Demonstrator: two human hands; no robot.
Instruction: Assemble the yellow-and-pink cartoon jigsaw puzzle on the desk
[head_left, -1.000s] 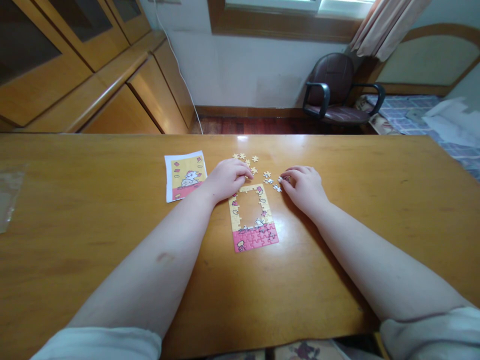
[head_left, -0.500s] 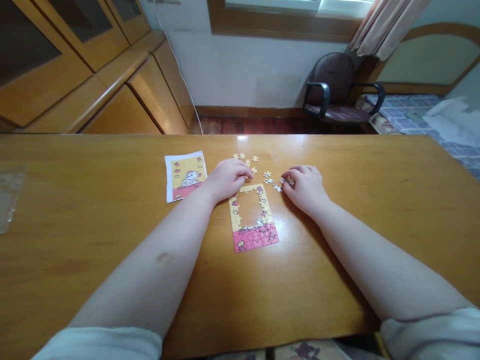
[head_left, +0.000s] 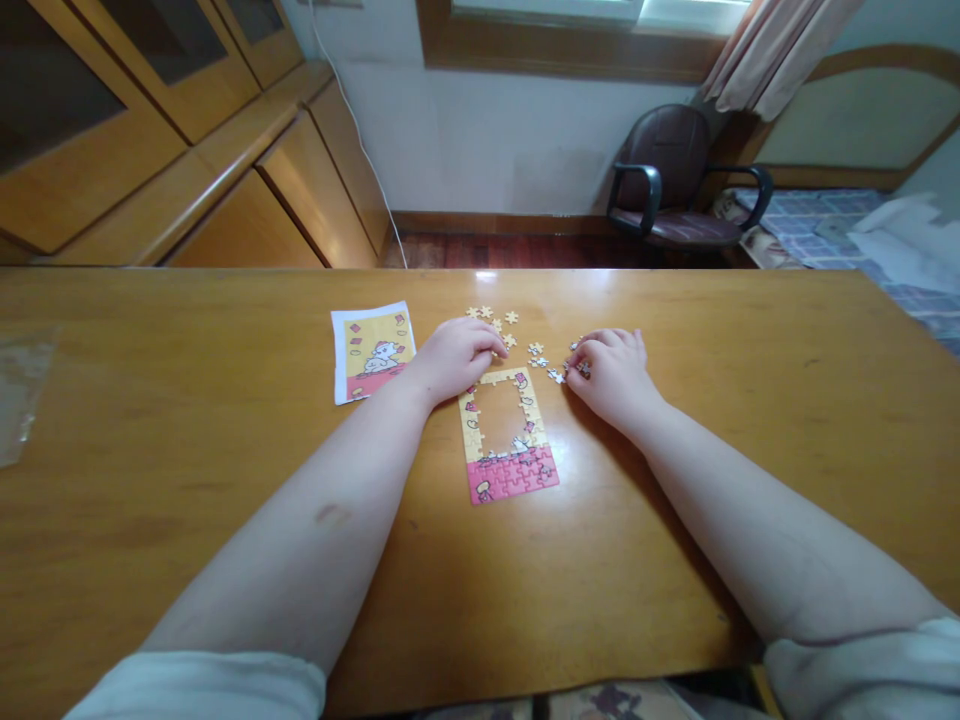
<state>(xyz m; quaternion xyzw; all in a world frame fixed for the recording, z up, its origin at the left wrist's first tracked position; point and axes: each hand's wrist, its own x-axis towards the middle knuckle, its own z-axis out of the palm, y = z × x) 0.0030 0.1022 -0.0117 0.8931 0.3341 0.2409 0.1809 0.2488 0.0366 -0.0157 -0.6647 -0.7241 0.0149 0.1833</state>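
Note:
A partly assembled jigsaw puzzle [head_left: 513,480] lies on the table, its border and pink lower rows joined around a gap showing bare wood. My left hand [head_left: 459,355] rests at its upper left corner, fingers loosely bent and holding nothing I can see. Yellow puzzle pieces [head_left: 511,317] lie just beyond those fingers. Over to the right, my right hand [head_left: 611,368] has thumb and forefinger brought together on a puzzle piece among several white-and-blue pieces [head_left: 556,376]; the fingers partly cover it. A printed reference picture [head_left: 375,350] lies left of my left hand, its lower right edge under my forearm.
The wooden table [head_left: 480,600] spans the view. A clear plastic bag [head_left: 26,395] lies at its left edge. Beyond it stand wooden cabinets [head_left: 247,200], an office chair [head_left: 667,180] and a bed with a checked cover [head_left: 817,225].
My right hand's fingers have shifted slightly among the pieces, and one more piece shows beyond the fingertips. My left hand stays in place.

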